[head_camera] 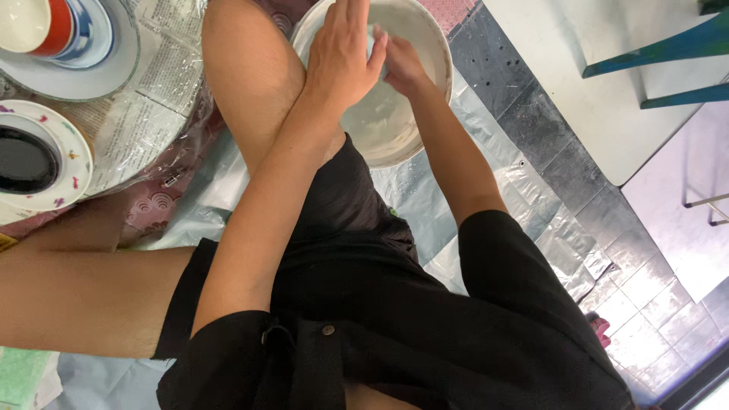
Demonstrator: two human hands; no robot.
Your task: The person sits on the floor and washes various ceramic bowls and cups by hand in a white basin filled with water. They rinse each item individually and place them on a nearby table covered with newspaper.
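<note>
Person sits on the floor, black clothes, knees up. Both hands are inside a large white bowl (425,45) that rests on a silvery plastic sheet (486,197) spread over the floor, just beyond the raised knee.

Left hand (342,57) lies flat, fingers extended, palm down over the bowl's rim and inside; grip open, clasping nothing that shows. Right hand (402,64) is curled inside the bowl, partly covered by the left; cannot tell whether its grip closes on anything. Bowl's inner wall shows a pale, wet-looking smear; contents otherwise hidden.

Far left, on newspaper (144,114) under clear film: a floral-rimmed bowl (64,152) holding dark liquid, and a stack of plates (99,53) topped by a red cup (34,26). A green cloth (23,376) lies at the near left corner.
</note>
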